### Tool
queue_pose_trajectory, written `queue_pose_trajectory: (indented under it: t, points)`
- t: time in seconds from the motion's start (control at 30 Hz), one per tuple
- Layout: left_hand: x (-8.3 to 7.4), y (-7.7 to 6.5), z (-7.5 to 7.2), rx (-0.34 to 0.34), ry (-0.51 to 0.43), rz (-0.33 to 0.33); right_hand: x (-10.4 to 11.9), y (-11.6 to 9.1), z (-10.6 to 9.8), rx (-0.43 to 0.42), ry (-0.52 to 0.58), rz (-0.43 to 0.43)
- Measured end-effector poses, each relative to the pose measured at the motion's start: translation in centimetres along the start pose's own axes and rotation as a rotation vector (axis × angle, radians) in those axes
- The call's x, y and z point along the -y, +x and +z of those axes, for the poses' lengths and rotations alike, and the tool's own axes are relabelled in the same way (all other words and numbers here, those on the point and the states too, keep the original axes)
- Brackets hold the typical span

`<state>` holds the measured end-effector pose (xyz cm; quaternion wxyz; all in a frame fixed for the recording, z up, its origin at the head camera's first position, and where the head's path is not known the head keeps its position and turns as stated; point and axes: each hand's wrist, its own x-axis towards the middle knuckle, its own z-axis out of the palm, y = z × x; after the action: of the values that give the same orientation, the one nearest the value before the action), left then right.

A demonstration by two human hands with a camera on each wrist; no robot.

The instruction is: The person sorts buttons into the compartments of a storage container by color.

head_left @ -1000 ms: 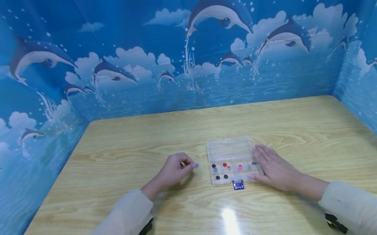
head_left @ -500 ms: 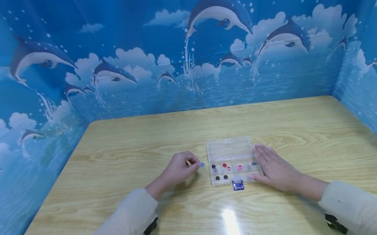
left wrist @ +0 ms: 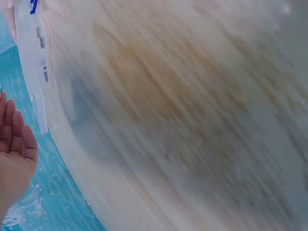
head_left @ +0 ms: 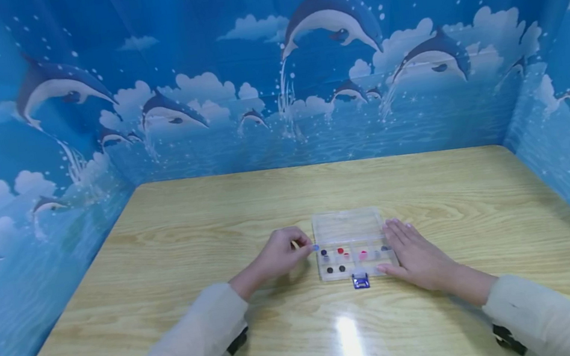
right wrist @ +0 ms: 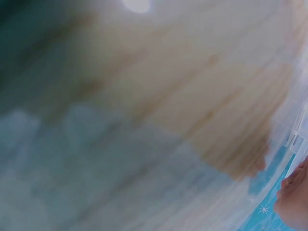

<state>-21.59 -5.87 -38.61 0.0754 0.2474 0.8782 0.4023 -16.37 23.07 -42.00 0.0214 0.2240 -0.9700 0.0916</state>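
Note:
A clear plastic compartment box (head_left: 348,227) lies on the table with its lid folded back, and a blue latch (head_left: 361,281) sticks out at its front edge. Inside are small round pieces: dark ones (head_left: 329,270) at the left, a red one (head_left: 341,250) and a pink one (head_left: 364,254). Between thumb and index finger, my left hand (head_left: 281,252) pinches a small blue round piece (head_left: 316,248) at the box's left edge. My right hand (head_left: 419,256) rests along the box's right side, fingers straight, thumb over the front right corner. In the left wrist view, the left hand (left wrist: 17,144) shows at the edge.
The wood-grain table (head_left: 224,211) extends around the box on all sides. A blue dolphin-print curtain (head_left: 257,133) stands behind the table and along both sides. Dark bands (head_left: 238,341) are worn at the sleeves.
My left hand has moved right with the blue piece, from a short way left of the box to its left edge. The right hand and the box have stayed put.

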Motion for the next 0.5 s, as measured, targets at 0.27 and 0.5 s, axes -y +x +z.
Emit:
queue_pose_trajectory:
  t: [0.27,0.5]
  points:
    - [-0.67,0.4,0.55,0.013,0.007,0.023,0.01,0.01,-0.03,0.0,0.001,-0.001]
    - [-1.0,0.55,0.93,0.029,-0.001,0.036,0.04,-0.01,-0.08,0.005,-0.001,0.006]
